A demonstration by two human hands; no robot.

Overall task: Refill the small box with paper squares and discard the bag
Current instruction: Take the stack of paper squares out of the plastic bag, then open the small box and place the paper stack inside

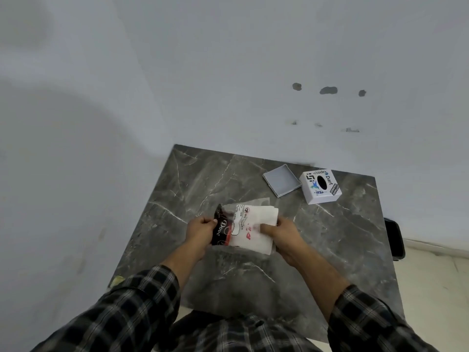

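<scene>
A clear plastic bag [234, 226] with a black printed end and red marks lies in the middle of the grey marble table [330, 237]. My left hand [200, 231] grips its black end. My right hand [281, 232] holds the stack of white paper squares [264, 217] that sticks out of the bag's right side. At the far right of the table stands the small white box [320, 187], covered in stickers, with an oval slot on top. Its shallow grey base tray [281, 180] lies beside it, to the left, and looks empty.
The table stands against a pale wall at the back and left. A dark bin [394, 238] sits on the floor off the table's right edge. A small yellowish scrap [117, 280] shows by the near left corner.
</scene>
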